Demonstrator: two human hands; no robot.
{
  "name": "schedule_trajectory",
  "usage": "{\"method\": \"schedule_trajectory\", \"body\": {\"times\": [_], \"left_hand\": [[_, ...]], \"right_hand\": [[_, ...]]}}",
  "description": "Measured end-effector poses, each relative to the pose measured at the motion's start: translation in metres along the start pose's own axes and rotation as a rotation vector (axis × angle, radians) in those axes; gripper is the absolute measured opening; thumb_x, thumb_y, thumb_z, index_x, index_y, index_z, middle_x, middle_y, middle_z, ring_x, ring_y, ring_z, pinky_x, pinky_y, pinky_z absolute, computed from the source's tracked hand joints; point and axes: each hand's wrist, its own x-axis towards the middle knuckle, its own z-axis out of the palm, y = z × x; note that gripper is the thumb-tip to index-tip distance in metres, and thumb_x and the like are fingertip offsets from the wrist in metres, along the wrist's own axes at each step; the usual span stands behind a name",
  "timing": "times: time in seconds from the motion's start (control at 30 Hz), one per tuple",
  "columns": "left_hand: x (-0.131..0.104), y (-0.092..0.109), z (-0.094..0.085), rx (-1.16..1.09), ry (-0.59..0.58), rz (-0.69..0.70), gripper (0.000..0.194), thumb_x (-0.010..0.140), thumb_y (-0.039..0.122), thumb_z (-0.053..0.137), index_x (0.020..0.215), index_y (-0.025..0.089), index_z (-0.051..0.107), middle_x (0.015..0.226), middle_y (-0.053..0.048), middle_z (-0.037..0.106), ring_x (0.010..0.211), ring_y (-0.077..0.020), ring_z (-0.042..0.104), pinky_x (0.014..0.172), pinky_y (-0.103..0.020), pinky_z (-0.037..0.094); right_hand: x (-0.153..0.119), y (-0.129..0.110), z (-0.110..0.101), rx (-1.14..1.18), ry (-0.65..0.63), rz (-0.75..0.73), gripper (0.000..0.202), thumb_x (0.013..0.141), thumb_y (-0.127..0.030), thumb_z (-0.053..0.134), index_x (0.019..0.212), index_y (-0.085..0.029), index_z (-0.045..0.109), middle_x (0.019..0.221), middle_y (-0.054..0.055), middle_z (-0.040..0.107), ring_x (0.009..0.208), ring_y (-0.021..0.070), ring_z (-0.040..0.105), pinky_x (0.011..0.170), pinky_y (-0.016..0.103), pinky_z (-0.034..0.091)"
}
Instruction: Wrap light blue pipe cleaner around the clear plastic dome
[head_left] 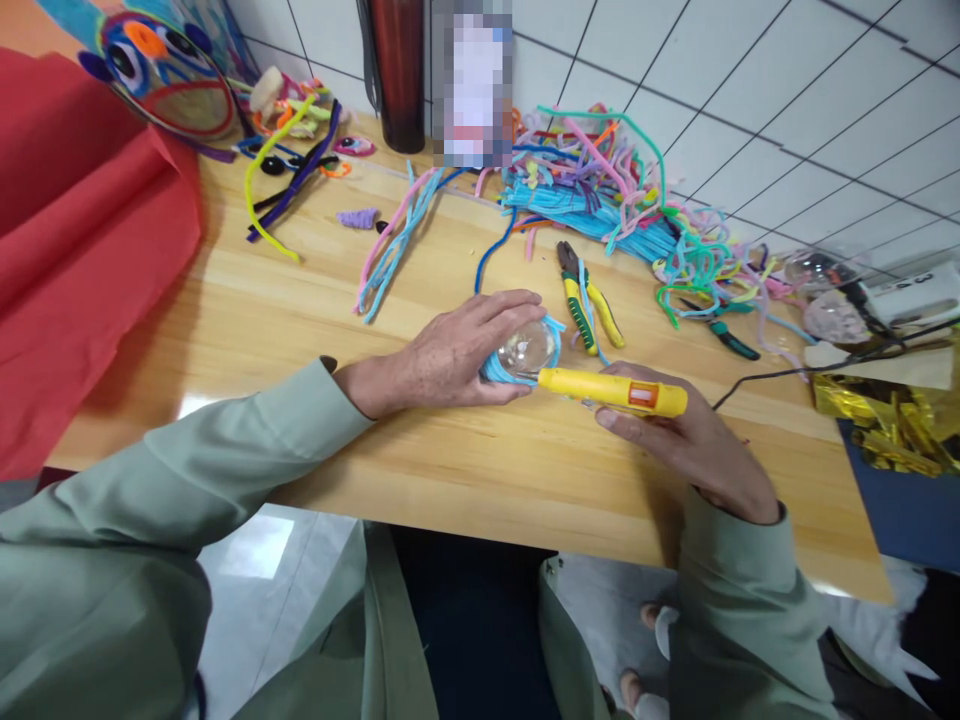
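Observation:
My left hand [457, 352] is wrapped round a clear round piece [525, 350] with light blue pipe cleaner around its rim. My right hand [675, 430] grips a yellow glue gun [611, 391], its tip pointing left and meeting the lower right edge of the round piece. Just beyond the hands lie pliers [577, 300] with yellow and green handles and a light blue strip across them. A dark blue pipe cleaner [489, 258] runs away from near my left fingers.
Pipe cleaners [592, 210] are heaped along the tiled wall. A dark red bottle [399, 75] and a blurred upright screen stand behind. Red cloth [90, 250] covers the left; a black cable [787, 372] and gold foil [900, 430] are at right.

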Motion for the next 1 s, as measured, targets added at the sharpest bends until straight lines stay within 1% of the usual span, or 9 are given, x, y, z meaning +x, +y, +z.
{"method": "schedule_trajectory", "body": {"times": [0.17,0.27,0.33,0.43,0.6,0.67,0.83,0.93,1.0], "left_hand": [[0.0004,0.0002,-0.0009,0.017,-0.010,0.008,0.079,0.096,0.052,0.075,0.161,0.020,0.045,0.161,-0.022,0.057,0.150,-0.0367,0.059,0.121,-0.054,0.056],[0.0005,0.0005,-0.0016,0.014,-0.020,-0.009,0.080,0.095,0.053,0.077,0.161,0.021,0.045,0.161,-0.021,0.057,0.150,-0.0366,0.058,0.122,-0.055,0.055],[0.0005,0.0006,-0.0017,0.007,-0.018,-0.011,0.080,0.095,0.053,0.078,0.161,0.021,0.045,0.161,-0.021,0.057,0.150,-0.0367,0.058,0.122,-0.055,0.055],[0.0005,0.0004,-0.0015,0.000,-0.005,0.004,0.078,0.096,0.051,0.076,0.161,0.020,0.046,0.160,-0.021,0.058,0.150,-0.0365,0.059,0.121,-0.054,0.056],[0.0004,-0.0004,-0.0008,0.021,0.005,0.023,0.079,0.096,0.053,0.076,0.160,0.018,0.046,0.159,-0.023,0.058,0.149,-0.0369,0.060,0.120,-0.053,0.057],[0.0003,-0.0007,-0.0007,0.026,0.000,0.022,0.079,0.097,0.053,0.075,0.161,0.018,0.045,0.159,-0.023,0.058,0.149,-0.0370,0.059,0.120,-0.054,0.057],[-0.0001,-0.0011,-0.0004,0.024,-0.004,0.012,0.078,0.097,0.053,0.074,0.161,0.020,0.044,0.160,-0.021,0.057,0.150,-0.0359,0.059,0.120,-0.054,0.057],[0.0001,-0.0007,-0.0006,0.026,0.001,0.020,0.078,0.097,0.054,0.073,0.161,0.018,0.045,0.160,-0.023,0.058,0.149,-0.0368,0.059,0.120,-0.054,0.057],[0.0003,-0.0003,-0.0009,0.021,-0.004,0.015,0.079,0.096,0.054,0.075,0.161,0.019,0.045,0.160,-0.022,0.058,0.150,-0.0369,0.059,0.120,-0.055,0.056]], "right_hand": [[0.0007,-0.0017,0.0016,-0.017,-0.018,-0.023,0.034,0.100,-0.058,0.073,0.090,-0.026,0.067,0.084,0.000,0.061,0.071,0.0184,0.055,0.064,0.032,0.046],[0.0005,-0.0027,0.0016,-0.022,0.010,-0.029,0.034,0.101,-0.058,0.070,0.091,-0.026,0.067,0.085,0.001,0.063,0.072,0.0195,0.056,0.065,0.033,0.047],[0.0005,-0.0027,0.0015,-0.023,0.005,-0.028,0.033,0.102,-0.058,0.069,0.091,-0.027,0.067,0.086,0.002,0.064,0.073,0.0205,0.057,0.065,0.034,0.047],[0.0008,-0.0017,0.0015,-0.021,-0.026,-0.028,0.031,0.102,-0.057,0.070,0.092,-0.027,0.068,0.086,0.002,0.064,0.073,0.0206,0.059,0.065,0.034,0.048],[0.0012,0.0001,0.0014,-0.023,0.001,-0.055,0.028,0.104,-0.052,0.069,0.092,-0.026,0.067,0.088,0.001,0.064,0.073,0.0191,0.058,0.066,0.034,0.046],[0.0014,-0.0005,0.0019,-0.022,-0.006,-0.047,0.028,0.105,-0.052,0.068,0.092,-0.026,0.067,0.087,0.001,0.063,0.073,0.0187,0.057,0.066,0.034,0.046],[0.0019,-0.0032,0.0037,-0.018,-0.026,-0.036,0.030,0.106,-0.052,0.066,0.093,-0.025,0.067,0.086,0.001,0.062,0.073,0.0182,0.058,0.066,0.033,0.046],[0.0019,-0.0036,0.0036,-0.023,-0.011,-0.043,0.031,0.105,-0.054,0.066,0.092,-0.025,0.066,0.086,0.001,0.062,0.073,0.0186,0.057,0.066,0.033,0.046],[0.0021,-0.0034,0.0034,-0.025,0.004,-0.052,0.032,0.104,-0.055,0.067,0.091,-0.026,0.066,0.086,0.001,0.063,0.073,0.0188,0.056,0.066,0.033,0.046]]}}
